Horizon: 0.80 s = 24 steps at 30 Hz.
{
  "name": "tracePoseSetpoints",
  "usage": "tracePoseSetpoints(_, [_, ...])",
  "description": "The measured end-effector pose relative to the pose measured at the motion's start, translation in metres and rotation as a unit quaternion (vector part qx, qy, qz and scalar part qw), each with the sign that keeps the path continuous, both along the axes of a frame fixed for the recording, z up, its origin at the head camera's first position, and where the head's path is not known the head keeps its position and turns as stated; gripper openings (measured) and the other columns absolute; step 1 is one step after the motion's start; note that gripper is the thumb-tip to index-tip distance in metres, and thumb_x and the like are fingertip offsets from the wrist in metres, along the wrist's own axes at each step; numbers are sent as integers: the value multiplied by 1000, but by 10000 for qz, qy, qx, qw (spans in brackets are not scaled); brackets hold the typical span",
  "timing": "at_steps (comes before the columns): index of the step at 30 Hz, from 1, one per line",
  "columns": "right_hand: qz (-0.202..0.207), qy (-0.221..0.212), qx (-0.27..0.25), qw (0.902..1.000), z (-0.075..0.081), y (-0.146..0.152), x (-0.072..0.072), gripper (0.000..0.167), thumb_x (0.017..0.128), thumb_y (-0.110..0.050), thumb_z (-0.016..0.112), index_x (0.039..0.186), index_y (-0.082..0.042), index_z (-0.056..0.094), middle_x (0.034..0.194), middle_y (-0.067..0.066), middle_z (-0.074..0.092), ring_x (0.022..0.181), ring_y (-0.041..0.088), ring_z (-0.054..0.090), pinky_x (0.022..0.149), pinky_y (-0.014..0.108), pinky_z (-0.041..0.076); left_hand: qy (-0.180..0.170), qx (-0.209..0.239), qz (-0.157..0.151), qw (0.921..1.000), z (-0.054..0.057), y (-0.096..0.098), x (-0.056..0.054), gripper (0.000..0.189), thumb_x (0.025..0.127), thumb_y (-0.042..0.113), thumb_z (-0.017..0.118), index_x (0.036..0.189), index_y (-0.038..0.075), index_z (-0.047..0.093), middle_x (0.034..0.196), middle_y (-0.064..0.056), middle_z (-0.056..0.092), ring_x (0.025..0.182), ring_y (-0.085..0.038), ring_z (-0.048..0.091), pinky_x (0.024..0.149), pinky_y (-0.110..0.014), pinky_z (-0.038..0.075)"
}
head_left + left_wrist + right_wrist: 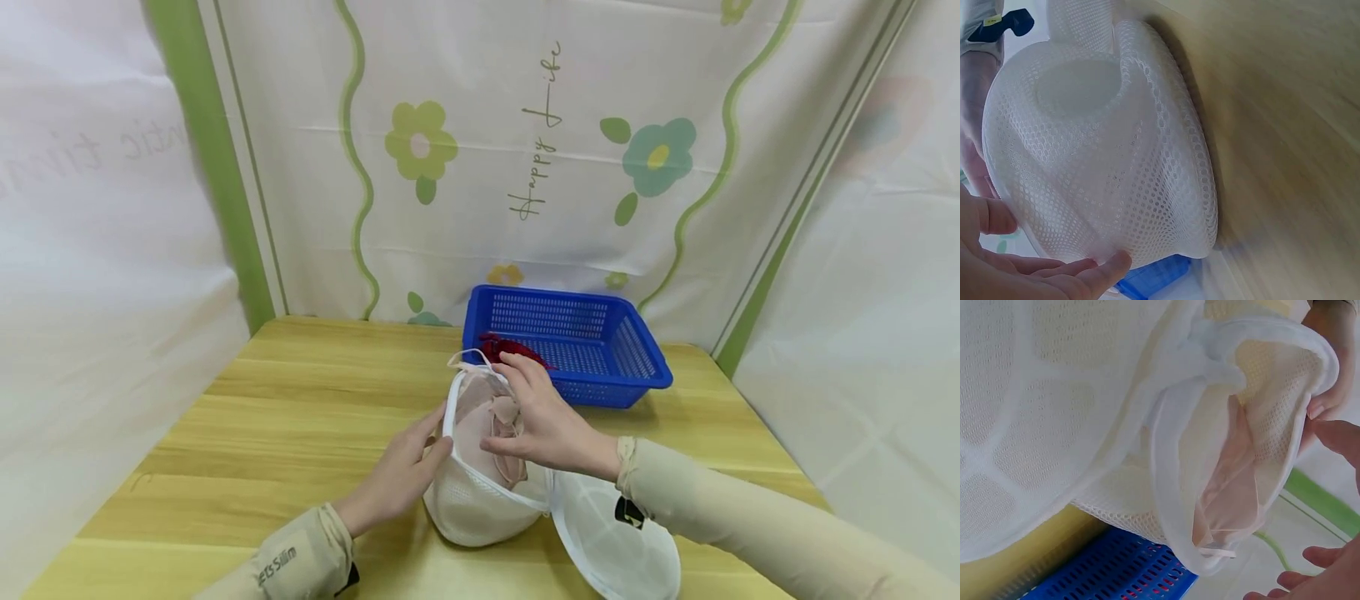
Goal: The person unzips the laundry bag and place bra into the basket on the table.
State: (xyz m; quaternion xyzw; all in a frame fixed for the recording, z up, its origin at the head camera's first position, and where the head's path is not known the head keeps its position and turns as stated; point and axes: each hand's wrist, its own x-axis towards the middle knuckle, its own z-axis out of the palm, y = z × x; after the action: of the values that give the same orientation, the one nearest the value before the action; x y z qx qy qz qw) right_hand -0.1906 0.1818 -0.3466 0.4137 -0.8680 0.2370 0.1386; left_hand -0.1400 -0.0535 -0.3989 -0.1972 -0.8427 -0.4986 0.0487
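A white mesh laundry bag [480,510] stands on the table with its round zip mouth open. Its mesh lid [626,542] hangs down to the right. Inside lies a pale pink bra [1232,500], a thin strap of it looping over the far rim. My left hand [397,479] grips the bag's left side at the rim, fingers laid along the mesh in the left wrist view. My right hand [543,425] is over the mouth, thumb and fingers spread apart with nothing between them.
Behind the bag stands a blue plastic basket [660,377] with a dark red garment [517,348] in its left end. The wooden table [300,392] meets a printed white curtain [480,167] at the back. More curtain hangs on both sides.
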Motion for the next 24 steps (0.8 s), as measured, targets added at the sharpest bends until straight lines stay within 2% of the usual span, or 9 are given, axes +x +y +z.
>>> tracePoseSetpoints(5, [137, -219, 236, 9994, -6, -5, -4, 100, 71, -37, 89, 146, 4, 36, 151, 21, 30, 139, 33, 27, 112, 50, 32, 41, 12, -6, 10000, 2, 0, -1, 53, 103, 13, 50, 152, 5, 33, 152, -8, 37, 133, -23, 41, 102, -45, 45])
tracePoseSetpoints(11, [264, -443, 574, 9970, -17, -11, -10, 102, 67, -34, 91, 143, 9, 38, 145, 24, 39, 135, 38, 32, 113, 49, 30, -14, -25, -29, 10000, 2, 1, -2, 54, 102, 11, 50, 153, 7, 32, 151, -7, 39, 132, -23, 42, 102, -45, 45])
tracePoseSetpoints(18, [-246, -897, 1050, 9901, -26, -22, -9, 103, 67, -40, 89, 142, 9, 39, 144, 25, 41, 135, 37, 35, 114, 44, 29, 37, -155, -13, 9999, 2, 1, -1, 54, 102, 10, 49, 153, 7, 32, 152, -7, 38, 132, -23, 41, 103, -44, 45])
tracePoseSetpoints(21, [-405, -924, 1235, 9872, -29, -28, -8, 103, 69, -42, 87, 140, 14, 39, 141, 30, 41, 134, 40, 35, 114, 46, 29, 36, -161, -21, 9999, 3, 1, 0, 52, 101, 10, 49, 152, 6, 35, 152, -6, 37, 134, -22, 39, 103, -44, 45])
tracePoseSetpoints(24, [-512, -677, 1451, 9858, -32, -35, -8, 100, 70, -45, 84, 136, 16, 41, 136, 30, 46, 130, 41, 40, 114, 47, 29, 13, -164, -2, 9999, 3, 1, 0, 50, 101, 11, 49, 150, 5, 39, 151, -6, 38, 134, -23, 39, 103, -45, 45])
